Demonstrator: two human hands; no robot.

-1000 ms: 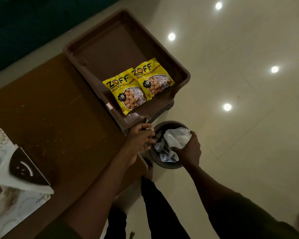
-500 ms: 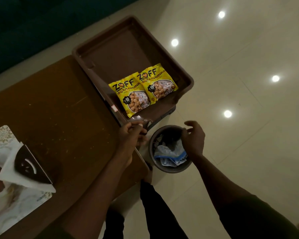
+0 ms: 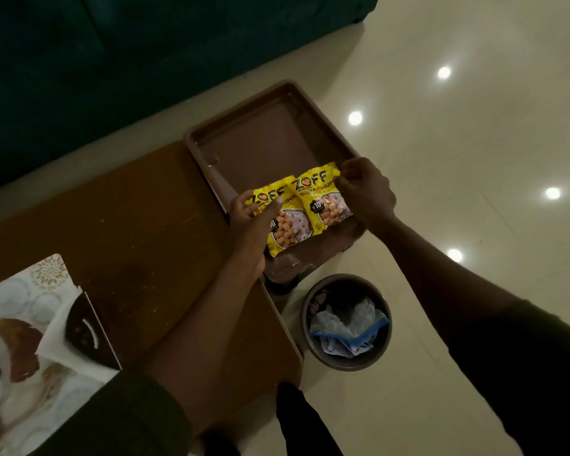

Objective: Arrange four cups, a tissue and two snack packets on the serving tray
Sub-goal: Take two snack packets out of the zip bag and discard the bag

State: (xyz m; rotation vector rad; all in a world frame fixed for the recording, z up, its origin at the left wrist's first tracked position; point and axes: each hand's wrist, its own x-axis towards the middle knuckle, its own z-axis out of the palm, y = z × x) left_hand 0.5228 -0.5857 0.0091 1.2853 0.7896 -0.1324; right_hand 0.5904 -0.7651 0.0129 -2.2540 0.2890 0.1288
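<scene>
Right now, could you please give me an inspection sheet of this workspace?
Surface: brown wooden table, scuffed; serving tray overhangs its far corner.
Job's things: two yellow snack packets side by side in the tray; no cups or tissue in it.
Clutter: patterned mat; white paper with a dark object.
Grippers: left hand and right hand each pinch a packet.
Cables: nothing seen.
Surroundings: bin with plastic waste on glossy tiles; dark sofa.

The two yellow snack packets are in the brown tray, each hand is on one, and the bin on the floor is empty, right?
Not quite: the bin is not empty; the head view shows crumpled plastic inside. The rest holds: both yellow snack packets lie in the brown tray, the left hand on one, the right hand on the other.
</scene>
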